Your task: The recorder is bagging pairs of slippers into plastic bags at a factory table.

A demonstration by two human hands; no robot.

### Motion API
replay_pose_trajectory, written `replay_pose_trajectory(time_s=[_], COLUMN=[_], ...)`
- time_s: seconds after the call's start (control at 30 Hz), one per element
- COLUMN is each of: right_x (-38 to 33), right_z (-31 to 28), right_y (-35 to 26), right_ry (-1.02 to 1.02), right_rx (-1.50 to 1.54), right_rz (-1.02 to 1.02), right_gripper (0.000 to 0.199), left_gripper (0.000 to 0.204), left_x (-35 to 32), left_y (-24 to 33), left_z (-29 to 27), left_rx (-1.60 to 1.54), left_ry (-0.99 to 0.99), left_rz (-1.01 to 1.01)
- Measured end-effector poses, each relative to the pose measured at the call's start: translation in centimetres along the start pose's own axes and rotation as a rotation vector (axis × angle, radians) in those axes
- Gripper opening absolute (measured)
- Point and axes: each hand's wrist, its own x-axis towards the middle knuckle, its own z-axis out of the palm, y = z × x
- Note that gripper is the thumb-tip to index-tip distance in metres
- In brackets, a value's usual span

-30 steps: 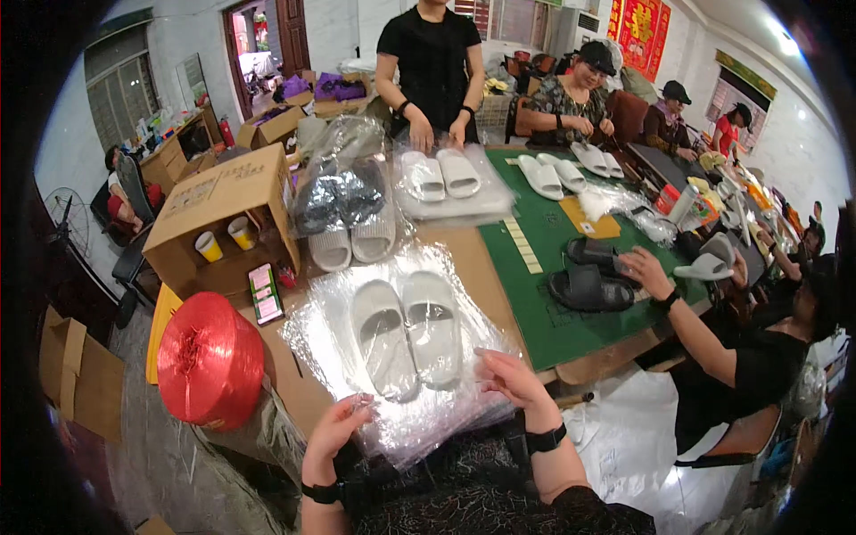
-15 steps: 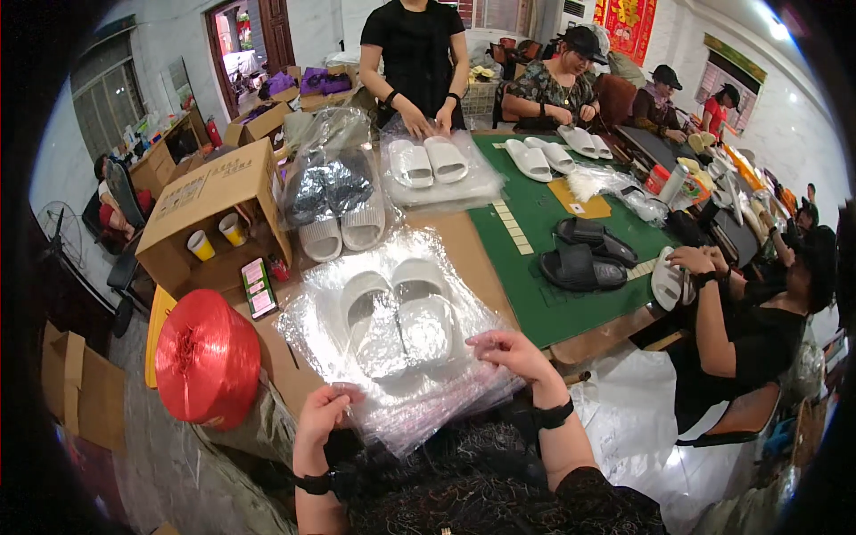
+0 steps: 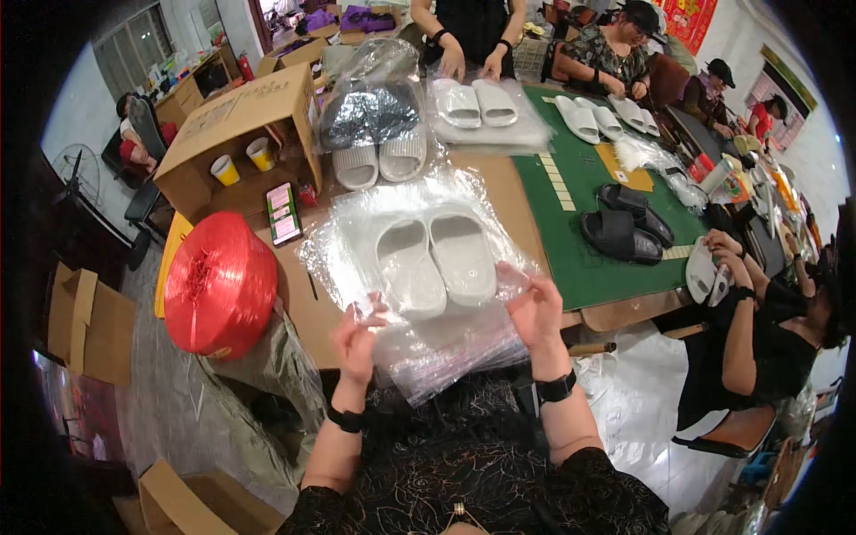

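Plastic bags [image 3: 446, 343], a thin, slippery stack at the table's near edge | left hand [image 3: 355, 334] and right hand [image 3: 535, 312] pinch the top sheet's corners, likely the best hold | pale slippers [image 3: 435, 260] lie on the stack beyond, light and soft

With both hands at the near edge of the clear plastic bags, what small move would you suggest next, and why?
Probably part the top clear plastic bag at its mouth: the left hand and right hand pinch its near edge, and the pair of white foam slippers lies on the stack, unbagged.
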Motion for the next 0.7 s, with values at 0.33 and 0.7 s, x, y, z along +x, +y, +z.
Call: replay_pose_trajectory(time_s=[0.33,0.7], right_x=[-0.8,-2.1], right_z=[-1.2,1.2], right_y=[3.3,4.4], right_ry=[0.12,-0.005], right_rx=[-0.219,-0.87], right_rz=[0.309,-0.245], right_gripper=[0.065,0.072], left_gripper=[0.037,0.047], left_x=[-1.5,-0.2], left_y=[-0.7,-1.0], left_z=[1.3,1.1], left_rx=[-0.633,-0.205], left_ry=[0.116,0.132], left_rz=[-0.131,-0.918])
